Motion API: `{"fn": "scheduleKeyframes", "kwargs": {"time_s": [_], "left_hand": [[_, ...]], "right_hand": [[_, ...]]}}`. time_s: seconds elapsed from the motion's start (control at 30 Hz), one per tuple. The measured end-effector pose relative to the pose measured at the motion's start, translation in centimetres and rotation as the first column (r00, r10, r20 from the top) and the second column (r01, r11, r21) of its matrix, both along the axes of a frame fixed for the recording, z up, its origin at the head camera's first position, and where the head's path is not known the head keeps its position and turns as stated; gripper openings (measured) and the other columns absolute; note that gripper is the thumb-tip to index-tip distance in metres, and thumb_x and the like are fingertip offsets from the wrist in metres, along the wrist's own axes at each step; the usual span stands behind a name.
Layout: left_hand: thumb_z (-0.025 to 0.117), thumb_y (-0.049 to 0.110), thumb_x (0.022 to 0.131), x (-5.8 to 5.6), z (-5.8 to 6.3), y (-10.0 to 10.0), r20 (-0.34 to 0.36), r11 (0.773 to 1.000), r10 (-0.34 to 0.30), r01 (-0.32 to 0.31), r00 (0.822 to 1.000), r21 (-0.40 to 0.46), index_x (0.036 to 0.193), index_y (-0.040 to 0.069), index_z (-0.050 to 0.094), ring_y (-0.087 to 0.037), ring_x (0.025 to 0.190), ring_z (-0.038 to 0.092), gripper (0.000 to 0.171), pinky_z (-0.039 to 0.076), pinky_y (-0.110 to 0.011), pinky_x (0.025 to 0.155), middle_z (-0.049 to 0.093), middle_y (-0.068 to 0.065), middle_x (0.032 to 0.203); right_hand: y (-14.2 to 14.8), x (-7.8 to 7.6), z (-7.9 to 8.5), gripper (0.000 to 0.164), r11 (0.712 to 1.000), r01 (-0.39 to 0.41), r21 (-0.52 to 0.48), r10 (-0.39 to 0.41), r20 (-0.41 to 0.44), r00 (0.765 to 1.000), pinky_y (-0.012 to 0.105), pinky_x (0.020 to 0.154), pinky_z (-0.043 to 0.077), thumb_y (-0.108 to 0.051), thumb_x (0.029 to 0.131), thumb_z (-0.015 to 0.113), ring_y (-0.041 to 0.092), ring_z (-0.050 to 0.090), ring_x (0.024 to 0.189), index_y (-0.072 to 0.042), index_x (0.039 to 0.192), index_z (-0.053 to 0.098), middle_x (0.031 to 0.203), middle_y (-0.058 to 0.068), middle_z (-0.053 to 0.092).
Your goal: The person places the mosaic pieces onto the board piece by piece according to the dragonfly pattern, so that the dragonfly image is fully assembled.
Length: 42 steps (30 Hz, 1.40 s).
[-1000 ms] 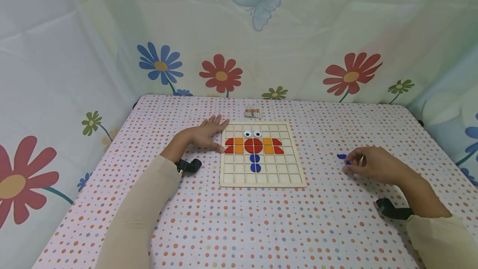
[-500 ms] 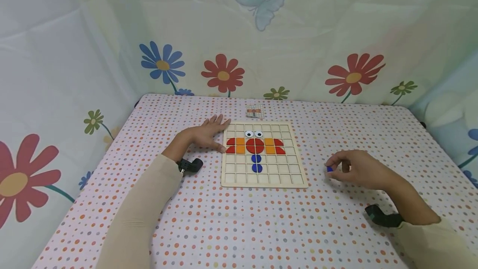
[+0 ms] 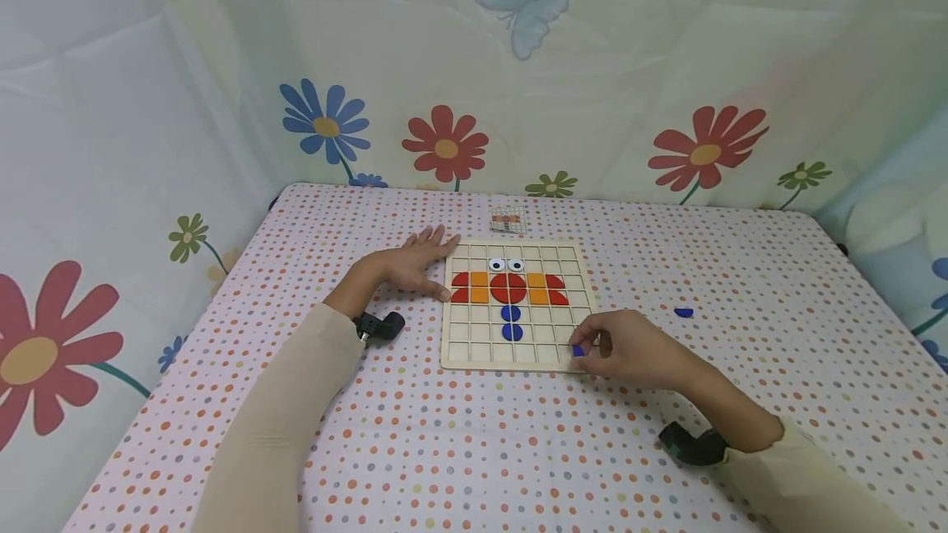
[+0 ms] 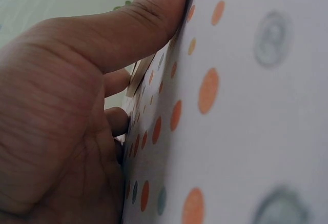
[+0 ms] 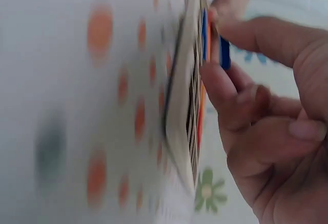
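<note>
A square wooden grid board (image 3: 462,352) lies on the table, bearing red, orange and blue pieces and two eye pieces (image 3: 506,265). My left hand (image 3: 411,265) rests at the board's left edge, fingers spread and thumb touching its side. Between thumb and fingertips, my right hand (image 3: 629,345) pinches a small blue piece (image 5: 224,54) just over the board's near right corner. Another blue half-round piece (image 3: 684,312) lies on the cloth to the right of the board. On the board, blue pieces (image 3: 511,323) form two rounds below the red circle (image 3: 508,288).
A small pattern card (image 3: 508,220) lies behind the board. The table (image 3: 415,451) wears a dotted cloth, and a flowered curtain (image 3: 592,89) hangs at the back and sides. A camera is strapped on each wrist.
My right hand has picked up one of two blue pieces at the right and carried it left to the board's near right corner. The left hand stays put.
</note>
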<state>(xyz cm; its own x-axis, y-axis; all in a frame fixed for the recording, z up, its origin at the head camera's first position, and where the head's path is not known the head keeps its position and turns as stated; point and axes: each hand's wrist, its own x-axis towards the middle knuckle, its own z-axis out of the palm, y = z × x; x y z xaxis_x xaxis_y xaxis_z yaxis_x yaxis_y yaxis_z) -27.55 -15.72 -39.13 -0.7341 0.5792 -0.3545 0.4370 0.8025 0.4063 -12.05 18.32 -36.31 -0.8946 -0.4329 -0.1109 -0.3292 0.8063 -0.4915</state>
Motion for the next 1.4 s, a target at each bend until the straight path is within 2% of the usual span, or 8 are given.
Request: {"fn": "scheduleKeyframes", "kwargs": {"time_s": [0.27, 0.53, 0.87, 1.07, 1.4], "left_hand": [[0.071, 0.053, 0.084, -0.1, -0.1, 0.0, -0.004, 1.0, -0.004, 0.004, 1.0, 0.006, 0.16, 0.024, 0.001, -0.029, 0.153, -0.018, 0.107, -0.01, -0.048, 0.124, -0.014, -0.01, 0.166], [0.072, 0.053, 0.083, 0.0, -0.1, 0.1, -0.001, 1.0, 0.002, -0.002, 1.0, 0.012, 0.16, 0.024, 0.001, -0.029, 0.153, -0.017, 0.108, -0.01, -0.049, 0.124, -0.013, -0.009, 0.166], [0.071, 0.052, 0.084, 0.0, 0.0, 0.0, -0.003, 1.0, -0.01, 0.01, 1.0, 0.014, 0.16, 0.023, 0.0, -0.029, 0.153, -0.018, 0.108, -0.01, -0.049, 0.124, -0.014, -0.01, 0.166], [0.071, 0.053, 0.085, -0.1, -0.1, 0.0, -0.005, 1.0, -0.01, 0.01, 1.0, 0.008, 0.16, 0.024, 0.0, -0.029, 0.153, -0.018, 0.107, -0.01, -0.049, 0.124, -0.015, -0.01, 0.166], [0.072, 0.051, 0.084, 0.1, 0.1, 0.1, 0.004, 1.0, 0.002, -0.002, 1.0, 0.013, 0.16, 0.023, 0.001, -0.03, 0.153, -0.017, 0.107, -0.011, -0.049, 0.124, -0.014, -0.011, 0.166]], "right_hand": [[-4.1, 0.1, -0.5, 0.021, 1.0, 0.022, 0.016, -0.021, -0.04, 0.999, 0.02, 0.052, 0.039, -0.027, 0.078, 0.083, 0.007, 0.047, 0.06, -0.015, 0.09, 0.071, 0.073, -0.011, 0.06], [-5.9, -0.3, -0.3, 0.019, 0.997, -0.041, 0.058, 0.045, -0.07, 0.997, 0.02, 0.058, 0.041, -0.025, 0.079, 0.083, 0.006, 0.048, 0.063, -0.013, 0.089, 0.071, 0.068, -0.011, 0.058], [-6.9, -0.7, -0.2, 0.018, 0.996, -0.043, 0.078, 0.045, -0.03, 0.999, 0.021, 0.058, 0.041, -0.025, 0.079, 0.083, 0.007, 0.049, 0.066, -0.013, 0.091, 0.075, 0.068, -0.011, 0.058], [-7.0, -0.7, -0.2, 0.014, 0.997, -0.055, 0.06, 0.057, -0.025, 0.998, 0.02, 0.057, 0.042, -0.022, 0.082, 0.081, 0.007, 0.049, 0.066, -0.014, 0.093, 0.077, 0.072, -0.011, 0.062], [-7.1, -0.6, -0.2, 0.013, 0.998, -0.017, 0.063, 0.018, -0.027, 0.999, 0.02, 0.055, 0.042, -0.018, 0.082, 0.08, 0.005, 0.051, 0.064, -0.013, 0.095, 0.079, 0.08, -0.01, 0.072]]}}
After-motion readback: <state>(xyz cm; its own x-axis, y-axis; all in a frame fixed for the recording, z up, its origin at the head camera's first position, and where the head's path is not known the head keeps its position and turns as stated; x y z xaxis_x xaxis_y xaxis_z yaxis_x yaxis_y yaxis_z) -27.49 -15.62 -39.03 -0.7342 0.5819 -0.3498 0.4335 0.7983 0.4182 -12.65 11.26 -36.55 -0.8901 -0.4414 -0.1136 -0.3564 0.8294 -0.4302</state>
